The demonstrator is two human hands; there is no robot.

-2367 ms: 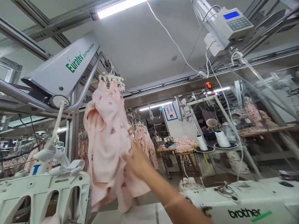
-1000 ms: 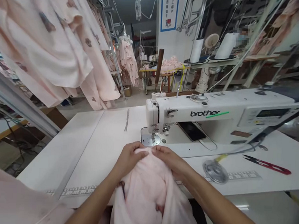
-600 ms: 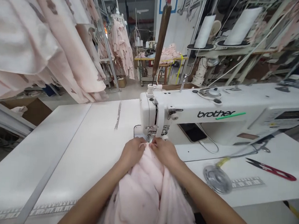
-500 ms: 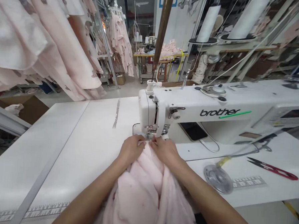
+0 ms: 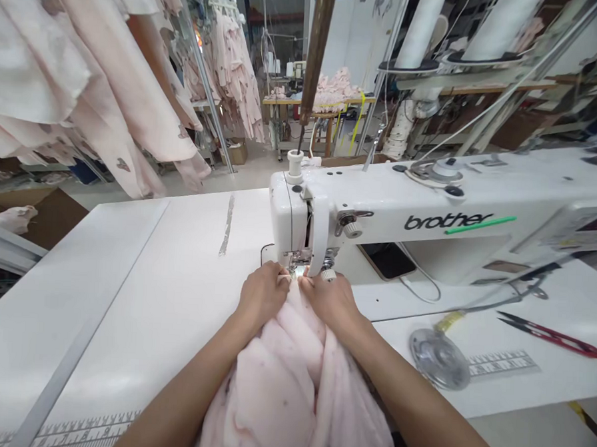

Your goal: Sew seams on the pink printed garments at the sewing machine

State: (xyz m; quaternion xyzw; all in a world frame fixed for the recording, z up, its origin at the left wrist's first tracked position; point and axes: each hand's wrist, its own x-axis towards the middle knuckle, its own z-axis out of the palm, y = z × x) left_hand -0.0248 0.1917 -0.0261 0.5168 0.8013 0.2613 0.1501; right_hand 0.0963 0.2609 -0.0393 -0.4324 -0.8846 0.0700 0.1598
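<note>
A bunched pale pink garment (image 5: pixel 290 390) lies between my forearms on the white sewing table (image 5: pixel 139 288). My left hand (image 5: pixel 263 296) and my right hand (image 5: pixel 330 298) both pinch its front edge, side by side, right at the presser foot (image 5: pixel 297 269) of a white "brother" sewing machine (image 5: pixel 429 217). The fingertips of both hands nearly touch the foot. The needle itself is hidden behind the fabric and the fingers.
Red thread snips (image 5: pixel 553 332) and a round metal disc (image 5: pixel 439 359) lie on the table to the right. A phone (image 5: pixel 387 259) rests under the machine arm. Pink garments (image 5: pixel 86 72) hang at upper left. Thread cones (image 5: pixel 424 23) stand behind the machine.
My right hand left the hanging garment. Both hands brought the pink fabric down onto the table and pushed its edge forward to the presser foot. My view moved closer to the machine.
</note>
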